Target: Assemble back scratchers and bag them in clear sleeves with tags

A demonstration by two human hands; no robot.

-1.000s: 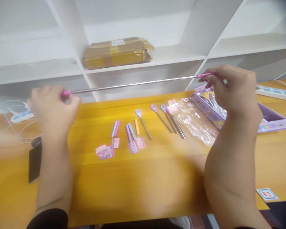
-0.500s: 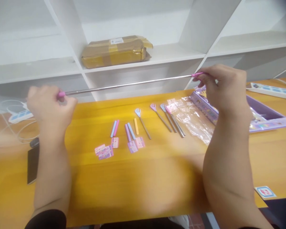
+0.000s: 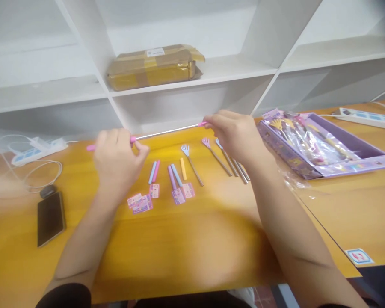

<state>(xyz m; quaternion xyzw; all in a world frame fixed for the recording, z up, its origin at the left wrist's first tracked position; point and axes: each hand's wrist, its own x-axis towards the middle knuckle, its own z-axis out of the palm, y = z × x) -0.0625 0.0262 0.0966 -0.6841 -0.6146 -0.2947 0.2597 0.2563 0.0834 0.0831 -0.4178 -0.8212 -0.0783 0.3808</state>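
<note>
A telescopic back scratcher (image 3: pixel 168 132) with a thin metal rod stretches between my hands above the table. My left hand (image 3: pixel 117 164) is closed around its pink handle, whose end sticks out on the left. The pink tip at the other end is pinched by my right hand (image 3: pixel 234 132), which hides the scratcher's head. Below lie more back scratcher heads on metal rods, a light blue one (image 3: pixel 192 164), a pinkish one (image 3: pixel 216 156) and several partly behind my right hand. Loose handle tubes in pink (image 3: pixel 156 172), purple (image 3: pixel 172 177), blue (image 3: pixel 176 176) and yellow (image 3: pixel 183 169) lie left of them.
Small printed cards (image 3: pixel 141 203) lie in front of the tubes. At the right, a purple box (image 3: pixel 362 147) holds bagged back scratchers. A phone (image 3: pixel 50 219) and power strip (image 3: pixel 40 152) are at the left. A taped carton (image 3: pixel 154 68) sits on the shelf.
My hands have come closer together, and the rod between them is much shorter. My right hand moved left and lower, uncovering the purple box; my left hand moved right and slightly down.
</note>
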